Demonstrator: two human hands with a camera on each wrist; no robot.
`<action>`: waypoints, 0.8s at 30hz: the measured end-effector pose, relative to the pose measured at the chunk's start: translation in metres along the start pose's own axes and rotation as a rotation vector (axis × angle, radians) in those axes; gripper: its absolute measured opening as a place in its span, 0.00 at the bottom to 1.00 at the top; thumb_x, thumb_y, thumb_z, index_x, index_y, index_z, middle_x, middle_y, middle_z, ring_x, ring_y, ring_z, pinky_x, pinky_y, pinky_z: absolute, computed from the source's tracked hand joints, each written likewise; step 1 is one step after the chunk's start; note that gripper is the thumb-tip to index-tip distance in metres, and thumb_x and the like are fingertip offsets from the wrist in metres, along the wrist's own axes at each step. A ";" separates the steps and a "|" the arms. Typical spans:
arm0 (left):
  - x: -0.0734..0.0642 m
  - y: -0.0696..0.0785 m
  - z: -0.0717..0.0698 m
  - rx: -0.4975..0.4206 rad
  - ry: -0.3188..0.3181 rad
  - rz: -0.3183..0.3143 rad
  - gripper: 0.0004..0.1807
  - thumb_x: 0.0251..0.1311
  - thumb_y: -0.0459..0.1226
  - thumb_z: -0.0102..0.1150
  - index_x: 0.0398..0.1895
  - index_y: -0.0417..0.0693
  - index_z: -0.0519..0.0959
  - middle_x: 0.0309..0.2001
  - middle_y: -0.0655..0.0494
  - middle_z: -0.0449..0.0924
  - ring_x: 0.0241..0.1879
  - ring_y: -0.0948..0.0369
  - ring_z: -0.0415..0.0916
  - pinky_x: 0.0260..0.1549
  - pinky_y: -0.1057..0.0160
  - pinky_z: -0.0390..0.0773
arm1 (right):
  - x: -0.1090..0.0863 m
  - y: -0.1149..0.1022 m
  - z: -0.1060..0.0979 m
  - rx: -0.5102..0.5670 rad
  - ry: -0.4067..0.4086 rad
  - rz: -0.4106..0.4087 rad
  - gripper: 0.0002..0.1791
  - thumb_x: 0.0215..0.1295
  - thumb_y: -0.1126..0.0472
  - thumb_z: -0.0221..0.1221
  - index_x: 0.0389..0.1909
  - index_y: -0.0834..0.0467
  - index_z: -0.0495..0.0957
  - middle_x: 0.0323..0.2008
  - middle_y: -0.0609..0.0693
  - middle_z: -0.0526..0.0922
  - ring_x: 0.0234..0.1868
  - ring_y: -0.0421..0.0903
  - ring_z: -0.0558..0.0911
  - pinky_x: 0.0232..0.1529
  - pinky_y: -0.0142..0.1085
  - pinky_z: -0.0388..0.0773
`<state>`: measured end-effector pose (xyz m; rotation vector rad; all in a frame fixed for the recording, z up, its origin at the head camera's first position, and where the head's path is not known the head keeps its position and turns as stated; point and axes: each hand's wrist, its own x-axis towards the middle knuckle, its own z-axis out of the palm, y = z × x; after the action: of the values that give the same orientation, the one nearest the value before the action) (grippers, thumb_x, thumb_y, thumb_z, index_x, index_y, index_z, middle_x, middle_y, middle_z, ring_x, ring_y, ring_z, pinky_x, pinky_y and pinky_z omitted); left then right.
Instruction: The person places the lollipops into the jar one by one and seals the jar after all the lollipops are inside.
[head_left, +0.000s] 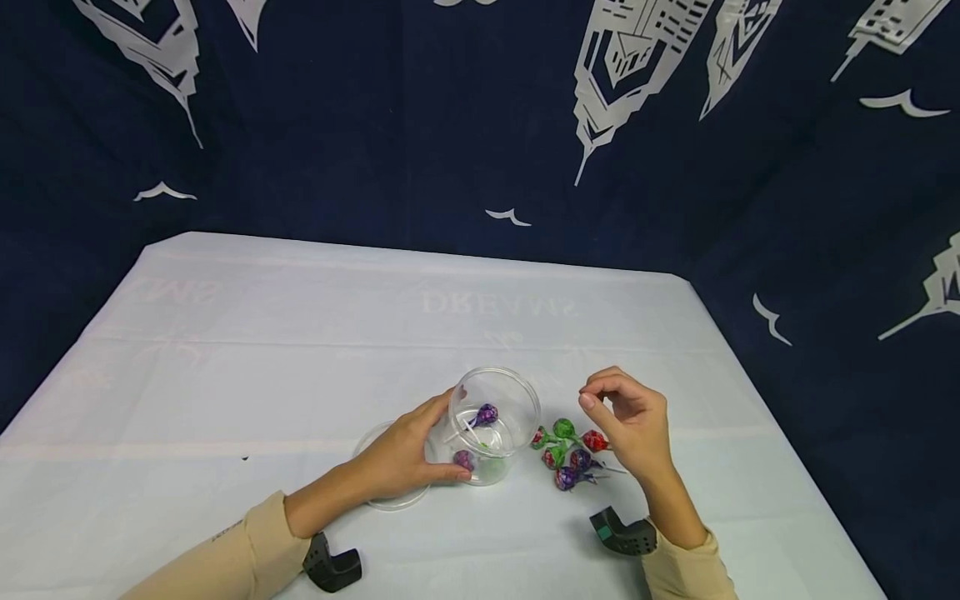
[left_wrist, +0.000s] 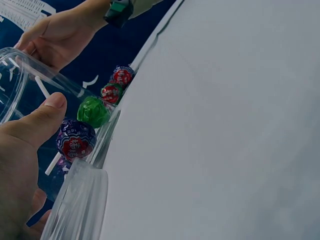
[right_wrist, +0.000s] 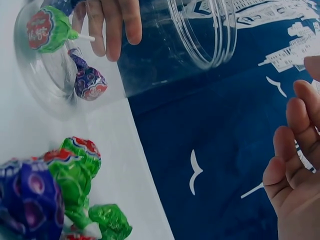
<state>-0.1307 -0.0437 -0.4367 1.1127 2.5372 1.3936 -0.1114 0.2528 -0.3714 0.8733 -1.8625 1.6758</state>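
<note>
My left hand [head_left: 401, 458] grips a clear plastic jar [head_left: 516, 437] round its side, thumb across the near wall. The jar's open mouth faces up. Inside lie purple-wrapped lollipops [head_left: 486, 414] and a green-wrapped lollipop [right_wrist: 48, 29]; white sticks show through the wall. To the right of the jar, my right hand [head_left: 633, 417] is raised over a small pile of lollipops [head_left: 564, 457]. Its fingers are loosely bent, thumb close to the index finger, with nothing visible between them. The pile has green, red and purple wrappers.
A round clear lid [head_left: 397, 502] lies on the white tablecloth [head_left: 300, 392], partly under my left hand. A small dark speck [head_left: 244, 457] is on the cloth to the left. Behind the table hangs a dark blue curtain [head_left: 360, 125] with white building and bird prints.
</note>
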 end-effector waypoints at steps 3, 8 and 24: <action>0.000 -0.001 0.000 0.002 -0.001 -0.002 0.57 0.48 0.50 0.77 0.76 0.41 0.54 0.71 0.45 0.63 0.69 0.46 0.62 0.65 0.44 0.65 | -0.003 0.001 -0.004 -0.012 -0.003 0.011 0.05 0.58 0.83 0.58 0.32 0.73 0.78 0.31 0.55 0.80 0.35 0.44 0.76 0.41 0.30 0.76; 0.000 0.000 -0.001 -0.004 -0.006 -0.009 0.58 0.48 0.51 0.76 0.77 0.42 0.54 0.71 0.45 0.63 0.69 0.46 0.62 0.65 0.44 0.65 | -0.009 0.001 -0.010 -0.024 0.008 0.024 0.05 0.58 0.83 0.58 0.32 0.73 0.79 0.31 0.57 0.81 0.36 0.44 0.77 0.42 0.30 0.76; -0.001 -0.002 0.000 0.005 -0.005 -0.005 0.58 0.48 0.52 0.76 0.77 0.43 0.53 0.71 0.46 0.64 0.68 0.47 0.64 0.63 0.43 0.67 | -0.022 0.002 -0.032 -0.071 -0.017 0.060 0.05 0.56 0.83 0.60 0.33 0.73 0.80 0.31 0.57 0.82 0.36 0.44 0.76 0.41 0.29 0.74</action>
<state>-0.1309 -0.0448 -0.4381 1.1086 2.5403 1.3826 -0.0998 0.2878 -0.3843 0.8122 -1.9656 1.6312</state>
